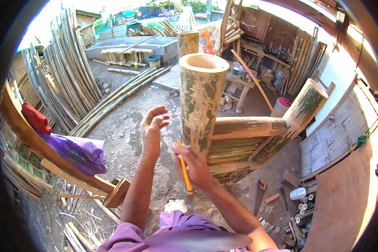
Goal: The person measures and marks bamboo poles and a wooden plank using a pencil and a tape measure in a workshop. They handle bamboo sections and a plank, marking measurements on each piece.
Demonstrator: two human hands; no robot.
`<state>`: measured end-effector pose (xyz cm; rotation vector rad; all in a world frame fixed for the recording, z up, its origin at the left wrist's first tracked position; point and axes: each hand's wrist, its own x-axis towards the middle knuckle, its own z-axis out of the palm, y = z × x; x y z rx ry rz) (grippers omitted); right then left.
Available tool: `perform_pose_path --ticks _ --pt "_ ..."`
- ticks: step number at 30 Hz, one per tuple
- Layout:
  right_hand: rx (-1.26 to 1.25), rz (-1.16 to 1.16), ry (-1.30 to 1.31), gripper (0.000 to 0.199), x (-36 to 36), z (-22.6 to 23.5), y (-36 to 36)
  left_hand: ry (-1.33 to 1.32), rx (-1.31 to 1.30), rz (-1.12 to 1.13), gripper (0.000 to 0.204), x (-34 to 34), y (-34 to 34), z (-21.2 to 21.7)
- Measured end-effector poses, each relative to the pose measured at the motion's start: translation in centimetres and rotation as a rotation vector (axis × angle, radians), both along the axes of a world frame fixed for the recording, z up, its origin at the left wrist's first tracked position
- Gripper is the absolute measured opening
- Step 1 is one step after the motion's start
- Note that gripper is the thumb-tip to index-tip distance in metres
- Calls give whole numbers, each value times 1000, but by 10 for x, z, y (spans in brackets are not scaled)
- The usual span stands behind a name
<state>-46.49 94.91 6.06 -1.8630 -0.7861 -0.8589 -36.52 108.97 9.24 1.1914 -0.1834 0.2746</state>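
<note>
From here I see bamboo post point(199, 105), matt, patchily scraped; yellow tool point(187, 178), smooth; creased purple cloth point(77, 152); trough point(166, 49), rough concrete.

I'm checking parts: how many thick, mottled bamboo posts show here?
3: the near post beside the right hand, the far post behind the near one, and the right-side post, slanting in this view. Others may be hidden.
</note>
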Motion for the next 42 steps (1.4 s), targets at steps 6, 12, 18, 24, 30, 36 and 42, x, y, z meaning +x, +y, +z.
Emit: perform_pose_path --ticks 6,12,18,24,30,36,42 --pt "-208 -14 440 63 40 -43 50 237 -2 -36 30 26 33 -48" --pt "52 -74 524 54 151 -70 103 276 174 -155 31 88 99 -80" --pt "495 -236 649 47 265 -84 152 248 374 -197 39 159 144 -119" --pt "601 -433 854 40 384 -128 188 409 636 -134 28 257 173 -166" --pt "741 -294 1037 24 536 -190 193 541 512 -114 24 380 195 -207" --pt "905 -344 1272 18 745 -232 152 562 532 -81 22 584 184 -218" --pt "1278 -384 1067 18 893 -199 51 424 439 -205 23 789 88 -197"
